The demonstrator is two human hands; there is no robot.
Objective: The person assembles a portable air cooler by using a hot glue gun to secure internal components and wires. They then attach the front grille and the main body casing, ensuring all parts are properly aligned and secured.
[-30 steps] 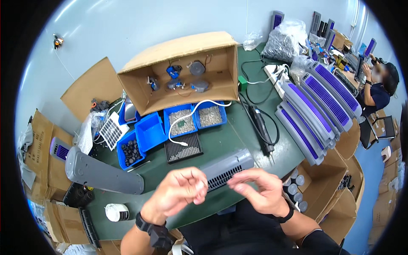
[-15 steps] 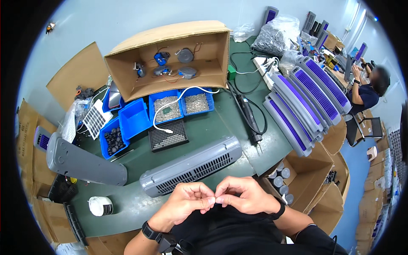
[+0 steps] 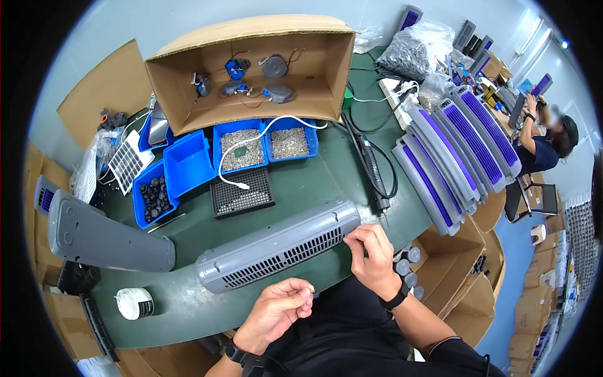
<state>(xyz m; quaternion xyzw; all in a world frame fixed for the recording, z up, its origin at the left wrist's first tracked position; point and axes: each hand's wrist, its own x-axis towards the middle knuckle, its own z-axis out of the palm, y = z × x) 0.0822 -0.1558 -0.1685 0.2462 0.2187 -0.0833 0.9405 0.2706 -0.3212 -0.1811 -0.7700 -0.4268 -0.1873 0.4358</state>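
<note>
A grey plastic housing with slotted vents (image 3: 276, 246) lies on its side across the green workbench in front of me. Just before its near edge, my left hand (image 3: 282, 311) is closed in a pinch, with a tiny thing at the fingertips, too small to name. At the housing's right end is my right hand (image 3: 375, 256), thumb and forefinger pinched together close to the vent slots. Whether it touches the housing, and what it pinches, I cannot make out.
Beyond the housing stand blue bins of small metal parts (image 3: 242, 149), a black grid tray (image 3: 242, 196) and a cardboard box (image 3: 251, 113) with motors. An electric screwdriver (image 3: 370, 169) and stacked purple-grey housings (image 3: 440, 163) lie right. Left are another housing (image 3: 110, 232) and a white jar (image 3: 135, 303).
My hands, which met fingertip to fingertip, have come apart. The right hand has moved up and right to the housing's end; the left remains near the front, slightly lower.
</note>
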